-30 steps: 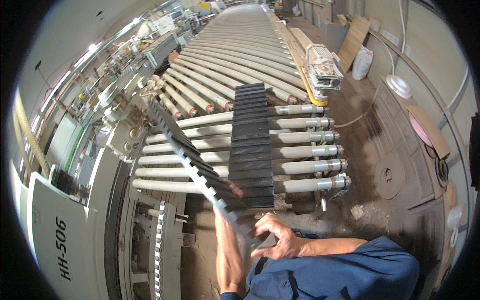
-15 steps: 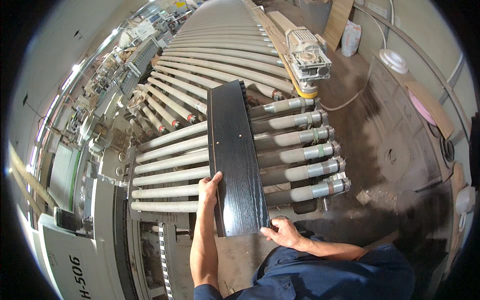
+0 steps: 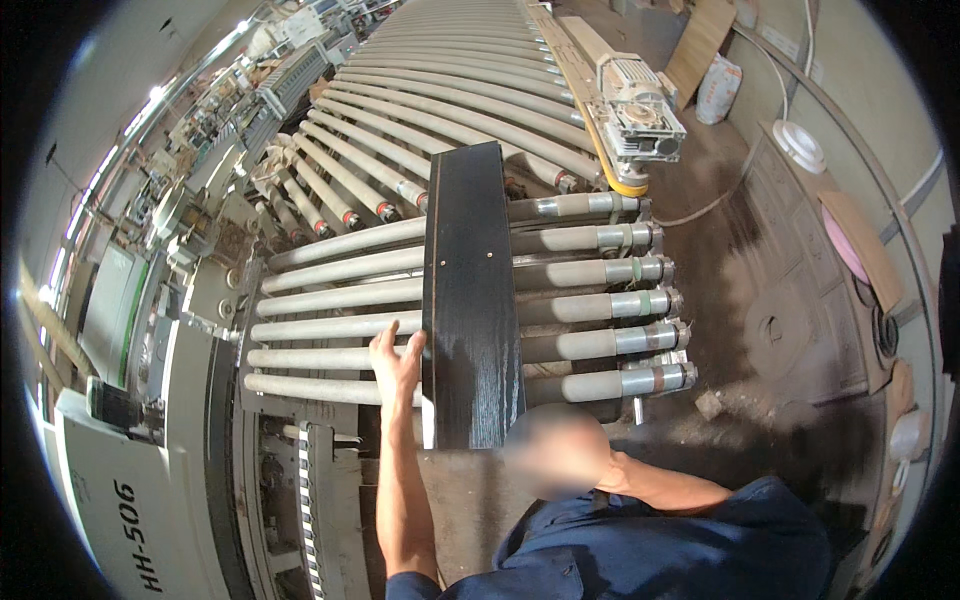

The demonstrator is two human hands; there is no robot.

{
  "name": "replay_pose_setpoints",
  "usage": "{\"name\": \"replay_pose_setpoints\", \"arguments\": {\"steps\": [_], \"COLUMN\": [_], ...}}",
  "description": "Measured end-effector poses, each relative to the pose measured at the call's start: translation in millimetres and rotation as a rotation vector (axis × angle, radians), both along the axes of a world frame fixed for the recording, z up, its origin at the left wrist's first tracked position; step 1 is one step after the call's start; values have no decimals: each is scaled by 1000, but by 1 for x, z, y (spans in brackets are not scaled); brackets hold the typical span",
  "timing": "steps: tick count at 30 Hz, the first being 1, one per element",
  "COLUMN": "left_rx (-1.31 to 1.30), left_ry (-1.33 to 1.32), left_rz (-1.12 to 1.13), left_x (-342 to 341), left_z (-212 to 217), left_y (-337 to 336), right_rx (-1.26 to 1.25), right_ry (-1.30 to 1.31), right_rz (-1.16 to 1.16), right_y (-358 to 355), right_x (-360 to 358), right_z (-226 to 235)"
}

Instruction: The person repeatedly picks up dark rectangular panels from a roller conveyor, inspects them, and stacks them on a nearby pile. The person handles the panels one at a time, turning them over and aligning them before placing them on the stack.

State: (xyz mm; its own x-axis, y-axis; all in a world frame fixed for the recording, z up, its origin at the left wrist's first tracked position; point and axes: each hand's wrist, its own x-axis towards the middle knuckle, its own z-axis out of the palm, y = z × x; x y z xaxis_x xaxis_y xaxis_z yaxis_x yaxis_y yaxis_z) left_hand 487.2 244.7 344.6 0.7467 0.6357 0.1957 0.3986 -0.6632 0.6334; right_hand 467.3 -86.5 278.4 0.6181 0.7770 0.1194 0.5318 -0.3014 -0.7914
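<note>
A long black panel [image 3: 470, 300] lies lengthwise across the grey rollers of a conveyor [image 3: 330, 300], its near end overhanging the last roller. My left hand [image 3: 395, 360] presses against the panel's left edge near that end, fingers pointing up along it. My right hand [image 3: 555, 455] shows only as a blurred patch at the panel's near right corner, holding that end; its fingers cannot be made out. Both blue-sleeved forearms come in from the lower edge.
A grey motor unit [image 3: 640, 115] on a yellow bracket sits at the conveyor's right side. To the left stands a white machine cabinet [image 3: 120, 500]. On the dusty floor to the right are a white sack [image 3: 720, 85], a leaning board [image 3: 705, 40] and a pink disc [image 3: 845, 240].
The panel, tilted on edge a second ago, now lies flat along the rollers and has slid further onto them. My left hand moved from under its end to its left edge.
</note>
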Motion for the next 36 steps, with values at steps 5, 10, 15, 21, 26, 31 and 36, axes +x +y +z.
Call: {"name": "replay_pose_setpoints", "arguments": {"steps": [5, 10, 15, 21, 26, 31, 36], "left_rx": [-727, -1517, -1549, -1661, -1591, -1560, -1467], "left_ry": [-531, -679, -941, -972, -932, -884, -991], "left_rz": [487, 498, 256, 479, 528, 781, 919], "left_x": [-112, -155, -110, -118, -158, -241, -305], "left_z": [-15, -98, -80, -107, -84, -55, -49], "left_y": [-107, -151, -166, -164, -183, -195, -188], "right_rx": [78, 110, 274, 149, 100, 63, -351], "right_ry": [40, -26, 37, -89, -145, -580, -389], "right_rz": [-30, -117, -184, -97, -119, -172, -59], "right_y": [-28, -26, 30, 111, 135, 153, 204], "right_x": [30, 99, 177, 222, 291, 376, 381], "right_z": [9, 30, 49, 84, 91, 65, 73]}}
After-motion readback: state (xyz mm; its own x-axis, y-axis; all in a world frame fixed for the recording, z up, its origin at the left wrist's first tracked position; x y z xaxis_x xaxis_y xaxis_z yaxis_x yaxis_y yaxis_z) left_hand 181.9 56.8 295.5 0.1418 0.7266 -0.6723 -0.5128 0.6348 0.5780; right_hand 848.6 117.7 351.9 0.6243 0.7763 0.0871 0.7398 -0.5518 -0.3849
